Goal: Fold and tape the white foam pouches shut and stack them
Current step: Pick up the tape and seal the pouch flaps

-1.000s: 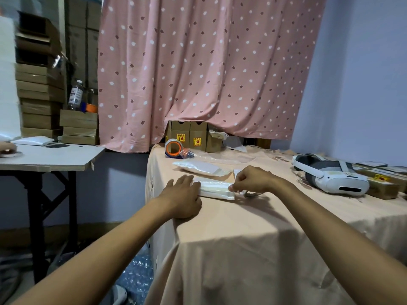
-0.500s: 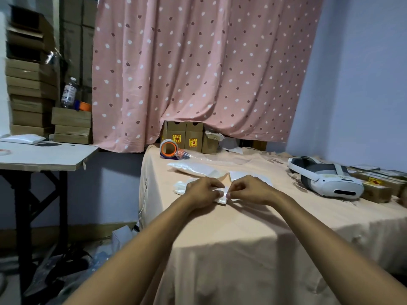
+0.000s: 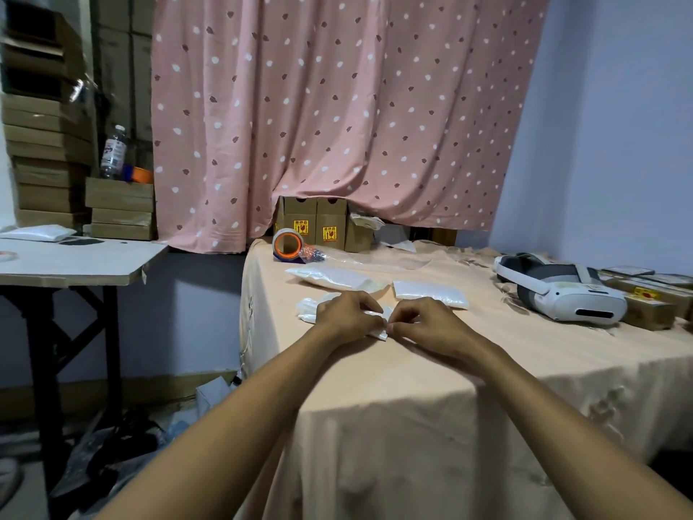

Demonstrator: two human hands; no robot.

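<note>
Head view: a bench [image 3: 412, 373] draped in a peach cloth fills the middle, and the tape roll [image 3: 288, 245] (orange core, standing on edge) sits near its far left corner.

Nearer the person than the tape roll and a little to its right, a white foam pouch [image 3: 307, 308] lies on the cloth under both hands. The left grip [image 3: 347, 313] has its fingers curled down over the middle of this pouch and is holding it against the cloth. The pouch's crumpled left end sticks out beyond the knuckles. The right grip [image 3: 425, 319] is closed in a pinch on the same pouch's right end, thumb against fingertips, and the two grips almost touch. Whether any tape sits between the fingers is too small to tell.

Between the tape roll and the held pouch, a second pouch [image 3: 333, 277] lies flat. A third pouch [image 3: 431, 292] lies to the right of the tape roll and nearer the person, just beyond the right grip and apart from the second one.

Just behind the tape roll, small brown cartons [image 3: 311, 219] with yellow labels stand under the hem of a pink dotted curtain [image 3: 337, 106]. Well to the right of the tape roll rests a white headset [image 3: 562, 292], with flat boxes [image 3: 650, 307] beside it.

Left of the tape roll, across a gap, stands a side bench [image 3: 75, 260] with a pale top. Behind it are stacked brown cartons [image 3: 48, 163], with a plastic bottle [image 3: 113, 152] beside the tall stack.
</note>
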